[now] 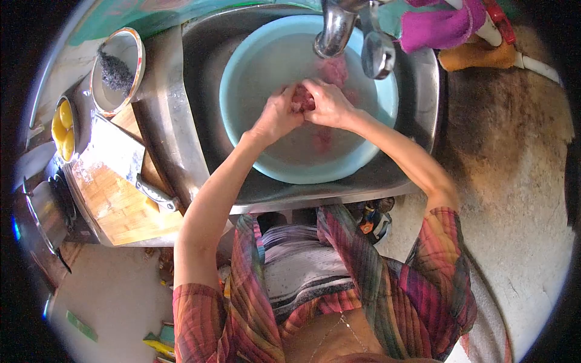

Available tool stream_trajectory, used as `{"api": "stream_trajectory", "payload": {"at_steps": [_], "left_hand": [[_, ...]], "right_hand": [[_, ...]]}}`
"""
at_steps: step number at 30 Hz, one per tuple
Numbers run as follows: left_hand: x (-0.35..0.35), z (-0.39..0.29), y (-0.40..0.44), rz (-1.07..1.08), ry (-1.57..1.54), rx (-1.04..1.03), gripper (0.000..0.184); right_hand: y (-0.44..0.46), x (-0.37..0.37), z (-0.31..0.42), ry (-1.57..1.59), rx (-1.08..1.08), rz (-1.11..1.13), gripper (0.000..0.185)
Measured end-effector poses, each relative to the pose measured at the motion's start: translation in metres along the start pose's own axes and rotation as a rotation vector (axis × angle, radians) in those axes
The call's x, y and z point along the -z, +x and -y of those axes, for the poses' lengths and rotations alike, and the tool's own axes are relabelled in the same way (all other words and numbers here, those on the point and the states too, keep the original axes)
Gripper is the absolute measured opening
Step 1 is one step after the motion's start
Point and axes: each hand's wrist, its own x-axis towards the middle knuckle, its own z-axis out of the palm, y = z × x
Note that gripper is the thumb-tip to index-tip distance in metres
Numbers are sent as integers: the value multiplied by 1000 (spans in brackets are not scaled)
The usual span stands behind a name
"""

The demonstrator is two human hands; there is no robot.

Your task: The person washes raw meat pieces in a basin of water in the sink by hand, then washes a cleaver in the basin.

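Note:
A light blue basin [238, 130] filled with cloudy water sits in the metal sink [203, 78]. Over its middle, my left hand [280, 115] and my right hand [328, 104] are close together, fingers curled round a piece of red raw meat [302, 100] between them. More pinkish meat [333, 71] lies in the water just beyond my right hand, and a blurred reddish patch shows below the hands. The metal faucet [336, 30] hangs over the basin's far edge.
To the left, a cleaver [121, 148] rests on a wooden cutting board [124, 209]. Behind it are a bowl [140, 66] with a dark scouring pad and a dish of yellow pieces [62, 130]. Purple [439, 30] and orange cloths [478, 57] hang at the upper right.

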Motion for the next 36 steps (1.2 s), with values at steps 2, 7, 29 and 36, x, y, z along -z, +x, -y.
{"api": "stream_trajectory", "payload": {"at_steps": [2,7,29,36], "left_hand": [[2,0,-4,33,-63,25,61],[0,5,-8,68,-101,36,62],[-9,5,-12,141,-52,28,66],[-10,9,-13,166,-98,20,70]], "right_hand": [[0,0,2,0,27,-9,41],[-2,-2,-3,34,105,-45,38],[-7,6,-12,-21,154,171,38],[-5,5,-16,1,206,160,43]]}}
